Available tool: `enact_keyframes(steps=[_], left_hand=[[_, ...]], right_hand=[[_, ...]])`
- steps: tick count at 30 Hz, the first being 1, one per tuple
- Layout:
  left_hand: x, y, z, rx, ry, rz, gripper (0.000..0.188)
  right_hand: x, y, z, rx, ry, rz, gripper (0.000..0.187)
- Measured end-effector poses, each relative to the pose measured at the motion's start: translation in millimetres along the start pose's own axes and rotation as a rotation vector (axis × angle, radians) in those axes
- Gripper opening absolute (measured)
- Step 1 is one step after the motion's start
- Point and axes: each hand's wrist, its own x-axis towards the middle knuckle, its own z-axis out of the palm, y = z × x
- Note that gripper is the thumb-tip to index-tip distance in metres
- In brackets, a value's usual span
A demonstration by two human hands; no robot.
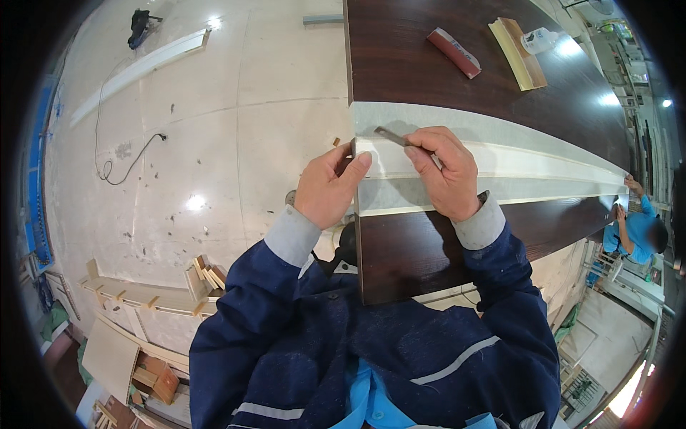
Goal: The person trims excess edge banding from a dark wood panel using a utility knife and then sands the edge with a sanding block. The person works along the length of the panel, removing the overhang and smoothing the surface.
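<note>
A long pale profiled board (529, 159) lies across a dark brown panel (414, 250), its near end at the panel's left edge. My left hand (327, 184) is closed on that end, thumb on the top face and fingers curled at the end edge. Between the thumb and fingers of my right hand (446, 171) is a narrow flat metal blade, like a chisel (392, 136). It points left, over the board near its end. The rest of the tool is hidden inside my hand.
On the dark panel lie a red oblong block or packet (454, 53), a yellowish profile offcut (517, 53) and a white bottle (539, 41). A co-worker in blue (639, 232) has hands at the board's far end. A cable (128, 168) and a long white strip (143, 71) lie on the floor.
</note>
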Motion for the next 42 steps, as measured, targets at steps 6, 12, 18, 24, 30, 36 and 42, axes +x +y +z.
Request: enact_keyframes(steps=[6, 12, 18, 24, 30, 36, 42], left_hand=[[-7.7, -2.7, -14.4, -0.204, -0.027, -0.043, 0.049], [-48.6, 7.9, 4.0, 0.214, 0.536, 0.399, 0.058], [-52.4, 13.3, 24.4, 0.797, 0.606, 0.466, 0.023], [-35.1, 9.6, 30.8, 0.765, 0.775, 0.561, 0.013], [-27.4, 9.1, 20.1, 0.305, 0.587, 0.215, 0.014], [-24.8, 6.1, 11.3, -0.124, 0.42, 0.06, 0.028], [-21.1, 4.9, 10.8, -0.34, 0.421, -0.028, 0.031]], right_hand=[[20.0, -2.0, -14.1, 0.03, -0.223, 0.12, 0.011], [45.5, 22.7, -11.6, -0.082, -0.358, -0.391, 0.011], [48.7, 32.9, -0.9, -0.16, -0.431, -0.537, 0.015], [51.5, 28.0, 1.3, -0.183, -0.392, -0.517, 0.017], [51.7, 25.0, 4.1, -0.201, -0.375, -0.374, 0.021], [55.1, 23.9, 0.8, -0.176, -0.429, -0.351, 0.027], [58.5, 23.3, 0.3, -0.156, -0.438, -0.363, 0.029]])
